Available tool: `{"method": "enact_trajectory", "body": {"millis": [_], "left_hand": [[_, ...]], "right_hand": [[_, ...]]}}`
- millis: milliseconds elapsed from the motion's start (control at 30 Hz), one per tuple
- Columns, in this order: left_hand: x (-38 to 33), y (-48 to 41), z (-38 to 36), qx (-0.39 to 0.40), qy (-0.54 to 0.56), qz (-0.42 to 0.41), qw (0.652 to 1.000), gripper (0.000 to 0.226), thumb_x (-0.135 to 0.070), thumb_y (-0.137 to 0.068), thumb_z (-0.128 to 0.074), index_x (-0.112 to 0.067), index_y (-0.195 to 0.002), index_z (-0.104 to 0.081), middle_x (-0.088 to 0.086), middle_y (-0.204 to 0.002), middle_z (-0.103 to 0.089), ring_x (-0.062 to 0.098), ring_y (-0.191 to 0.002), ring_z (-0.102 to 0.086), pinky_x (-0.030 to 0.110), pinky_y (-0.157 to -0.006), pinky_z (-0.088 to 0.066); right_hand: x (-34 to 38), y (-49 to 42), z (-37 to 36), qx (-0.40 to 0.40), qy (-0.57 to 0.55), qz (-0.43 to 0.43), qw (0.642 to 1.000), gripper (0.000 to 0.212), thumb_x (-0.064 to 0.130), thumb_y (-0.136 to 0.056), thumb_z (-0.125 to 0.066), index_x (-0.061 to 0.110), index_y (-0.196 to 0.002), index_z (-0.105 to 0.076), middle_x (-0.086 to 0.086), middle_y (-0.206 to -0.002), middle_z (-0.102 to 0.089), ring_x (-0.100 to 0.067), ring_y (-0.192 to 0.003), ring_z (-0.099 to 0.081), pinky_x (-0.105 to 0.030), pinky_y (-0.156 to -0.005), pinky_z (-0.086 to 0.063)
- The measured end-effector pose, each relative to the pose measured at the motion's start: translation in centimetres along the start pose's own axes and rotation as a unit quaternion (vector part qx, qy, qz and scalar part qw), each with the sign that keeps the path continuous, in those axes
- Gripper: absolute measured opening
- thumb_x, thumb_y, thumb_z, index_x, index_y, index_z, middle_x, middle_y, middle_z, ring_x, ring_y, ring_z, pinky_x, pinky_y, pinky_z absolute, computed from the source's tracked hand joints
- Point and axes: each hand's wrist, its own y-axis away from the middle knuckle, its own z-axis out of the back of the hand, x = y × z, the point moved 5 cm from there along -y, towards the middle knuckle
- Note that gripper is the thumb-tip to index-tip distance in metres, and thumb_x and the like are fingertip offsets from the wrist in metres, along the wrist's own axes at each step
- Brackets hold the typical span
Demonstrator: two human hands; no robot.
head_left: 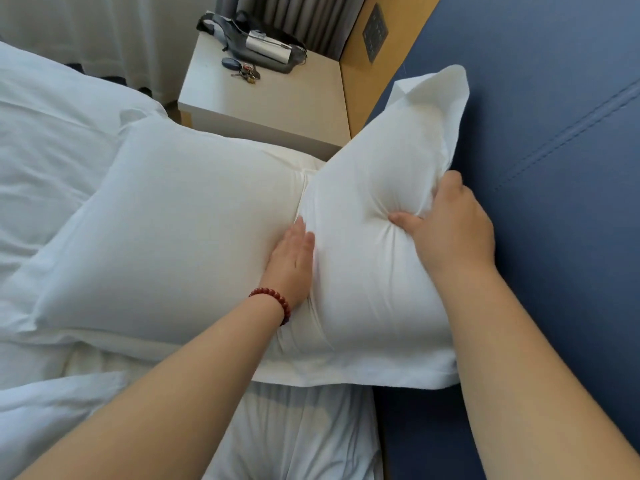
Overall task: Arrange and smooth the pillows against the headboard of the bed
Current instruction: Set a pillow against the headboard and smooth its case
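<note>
White duvet rumpled along bed's left side. Flat white pillow lies mid-bed, its far corner near nightstand. Nightstand sits past bed's far edge, holding keys and a dark bag at its back edge. Left hand, red bead bracelet on wrist, rests flat in the crease between the two pillows, fingers straight and relaxed, gripping nothing. Second white pillow leans tilted against blue headboard, lower edge on the mattress, touching the flat pillow. Right hand pinches this pillow's upper part next to headboard, thumb dug into front, fingers curled behind, fabric puckered around thumb. Sheet visible at near edge below the pillows.
</note>
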Motion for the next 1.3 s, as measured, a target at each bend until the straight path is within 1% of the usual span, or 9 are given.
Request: {"method": "enact_trajectory", "body": {"millis": [133, 267, 400, 567, 700, 800, 900, 1000, 1300], "left_hand": [[0.2, 0.3, 5.7, -0.056, -0.342, -0.055, 0.937, 0.059, -0.050, -0.101, -0.015, -0.026, -0.155, -0.013, -0.004, -0.162, -0.014, 0.015, -0.150, -0.004, 0.040, -0.121, 0.002], [3.1, 1.5, 12.2, -0.050, -0.494, 0.005, 0.868, 0.064, -0.058, -0.097, -0.015, -0.032, -0.155, -0.008, -0.006, -0.164, 0.001, 0.016, -0.150, 0.007, 0.045, -0.119, 0.009], [4.9, 2.5, 16.4, -0.091, -0.463, 0.064, 0.879, 0.076, -0.071, -0.090, -0.019, -0.033, -0.155, -0.007, -0.004, -0.164, 0.004, 0.019, -0.150, 0.007, 0.044, -0.120, 0.004], [7.0, 4.1, 21.6, -0.186, -0.347, 0.204, 0.896, 0.113, -0.089, -0.070, -0.037, -0.015, -0.152, -0.017, 0.015, -0.157, -0.023, 0.037, -0.143, -0.022, 0.054, -0.114, -0.022], [8.4, 5.5, 23.5, -0.207, -0.203, 0.320, 0.902, 0.118, -0.093, -0.053, -0.055, -0.005, -0.131, -0.039, 0.019, -0.126, -0.052, 0.041, -0.113, -0.052, 0.052, -0.087, -0.048], [8.3, 6.3, 24.4, -0.183, -0.111, 0.306, 0.928, 0.095, -0.083, -0.055, -0.067, -0.010, -0.116, -0.058, 0.010, -0.105, -0.063, 0.031, -0.087, -0.059, 0.037, -0.067, -0.047], [7.4, 7.4, 24.3, -0.204, -0.049, 0.245, 0.947, 0.083, -0.069, -0.060, -0.077, -0.014, -0.121, -0.061, 0.007, -0.115, -0.066, 0.029, -0.098, -0.060, 0.036, -0.080, -0.047], [6.5, 9.1, 24.2, -0.273, -0.055, 0.202, 0.939, 0.074, -0.062, -0.061, -0.080, -0.014, -0.114, -0.061, 0.006, -0.113, -0.066, 0.024, -0.100, -0.060, 0.031, -0.080, -0.044], [9.2, 10.9, 25.9, -0.325, -0.092, 0.163, 0.927, 0.068, -0.067, -0.064, -0.076, -0.011, -0.097, -0.059, -0.001, -0.091, -0.061, 0.020, -0.086, -0.056, 0.032, -0.074, -0.045]], "right_hand": [[0.2, -1.2, -1.3, 0.027, -0.006, 0.001, 1.000, 0.063, 0.045, -0.080, -0.076, 0.008, -0.118, -0.043, -0.012, -0.116, -0.055, -0.033, -0.101, -0.056, -0.038, -0.071, -0.043], [1.8, 0.7, -0.6, -0.055, 0.094, 0.016, 0.994, 0.077, 0.048, -0.087, -0.066, 0.009, -0.144, -0.033, -0.016, -0.151, -0.032, -0.037, -0.135, -0.033, -0.050, -0.109, -0.028], [6.8, 3.8, -4.5, -0.009, 0.222, 0.170, 0.960, 0.076, 0.063, -0.095, -0.029, 0.026, -0.158, -0.005, -0.009, -0.165, 0.010, -0.037, -0.149, 0.011, -0.059, -0.115, 0.013], [7.1, 3.9, -9.3, 0.071, 0.353, 0.213, 0.908, 0.073, 0.069, -0.094, -0.010, 0.033, -0.157, -0.006, -0.007, -0.164, 0.015, -0.044, -0.143, 0.027, -0.065, -0.111, 0.017], [7.8, 4.2, -11.6, 0.100, 0.359, 0.234, 0.898, 0.073, 0.069, -0.094, -0.007, 0.032, -0.157, -0.008, -0.006, -0.165, 0.012, -0.042, -0.144, 0.027, -0.062, -0.112, 0.017], [8.8, 5.1, -13.9, 0.148, 0.284, 0.230, 0.919, 0.075, 0.071, -0.092, -0.003, 0.033, -0.157, -0.011, -0.005, -0.166, 0.006, -0.037, -0.146, 0.027, -0.052, -0.116, 0.018], [12.0, 6.3, -17.0, 0.211, 0.103, 0.171, 0.957, 0.085, 0.073, -0.092, -0.009, 0.019, -0.158, -0.003, -0.009, -0.166, 0.002, -0.030, -0.150, 0.015, -0.042, -0.120, 0.013], [15.5, 7.9, -19.8, 0.233, -0.113, 0.070, 0.963, 0.087, 0.074, -0.091, -0.022, 0.027, -0.156, 0.011, -0.010, -0.164, 0.015, -0.027, -0.151, 0.013, -0.040, -0.121, 0.009], [18.5, 10.1, -23.0, 0.156, -0.166, 0.097, 0.969, 0.075, 0.069, -0.094, -0.021, 0.037, -0.155, 0.010, -0.003, -0.163, 0.022, -0.025, -0.149, 0.019, -0.043, -0.120, 0.012]]}}
